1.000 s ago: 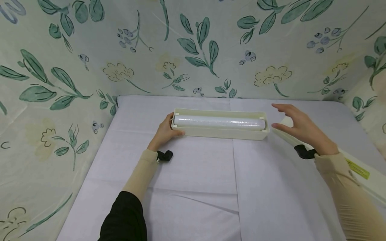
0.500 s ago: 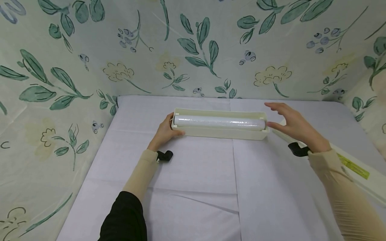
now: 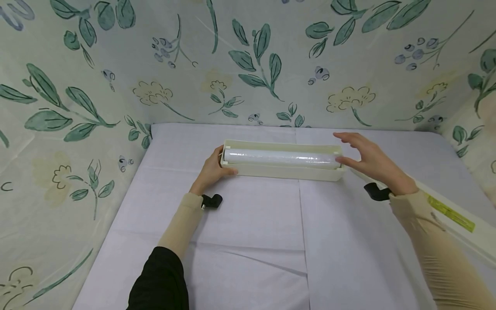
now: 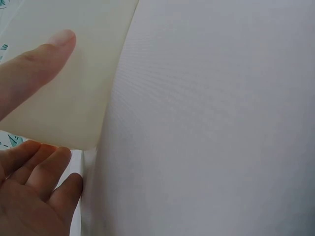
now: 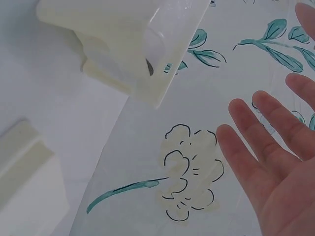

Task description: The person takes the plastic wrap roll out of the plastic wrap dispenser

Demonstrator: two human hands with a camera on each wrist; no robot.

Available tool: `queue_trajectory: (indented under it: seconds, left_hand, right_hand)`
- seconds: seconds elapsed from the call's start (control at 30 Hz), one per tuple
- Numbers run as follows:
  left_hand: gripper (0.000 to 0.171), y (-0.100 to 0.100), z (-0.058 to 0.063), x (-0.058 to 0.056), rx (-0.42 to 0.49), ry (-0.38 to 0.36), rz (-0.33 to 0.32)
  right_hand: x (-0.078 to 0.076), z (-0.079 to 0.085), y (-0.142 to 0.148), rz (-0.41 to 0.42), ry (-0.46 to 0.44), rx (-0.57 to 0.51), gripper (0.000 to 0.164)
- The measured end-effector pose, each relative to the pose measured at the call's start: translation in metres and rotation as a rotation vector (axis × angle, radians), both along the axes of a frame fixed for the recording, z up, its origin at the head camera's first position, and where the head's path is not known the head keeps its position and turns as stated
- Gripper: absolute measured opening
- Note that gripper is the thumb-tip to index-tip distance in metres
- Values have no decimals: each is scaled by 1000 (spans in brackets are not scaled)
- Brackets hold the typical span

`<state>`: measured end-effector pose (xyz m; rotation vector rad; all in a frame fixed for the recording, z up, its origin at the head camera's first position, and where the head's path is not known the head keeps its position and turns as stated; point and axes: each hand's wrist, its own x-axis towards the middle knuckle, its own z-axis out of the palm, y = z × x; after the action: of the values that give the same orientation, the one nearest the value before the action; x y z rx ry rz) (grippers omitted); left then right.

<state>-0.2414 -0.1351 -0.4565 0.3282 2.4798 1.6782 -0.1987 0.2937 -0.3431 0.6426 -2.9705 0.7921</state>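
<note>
A cream cling film dispenser point(image 3: 286, 172) stands lengthwise near the back of the table, its top off. Inside lies a shiny white cling film roll point(image 3: 279, 157). My left hand point(image 3: 209, 172) grips the dispenser's left end, thumb on its front wall and fingers round the end; in the left wrist view the thumb point(image 4: 44, 59) lies flat on the cream wall. My right hand point(image 3: 373, 162) hovers at the right end with fingers spread, holding nothing. In the head view its thumb overlaps the roll's right end. The right wrist view shows its straight fingers apart from the dispenser.
A long cream lid point(image 3: 480, 239) with a yellow label point(image 3: 451, 213) lies slantwise on the right, partly under my right forearm. White cloth point(image 3: 248, 224) covers the table. A floral curtain point(image 3: 174, 86) hangs behind and at both sides.
My right hand has moved left, from beside the dispenser to over its right end, fingers still spread. The left hand, dispenser and lid have stayed in place.
</note>
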Motion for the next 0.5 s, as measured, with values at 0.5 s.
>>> queue_trajectory:
  seconds: [0.5]
  left_hand:
    - [99, 1, 2, 0, -21, -23, 13]
  right_hand:
    - [-5, -7, -13, 48, 21, -29, 66]
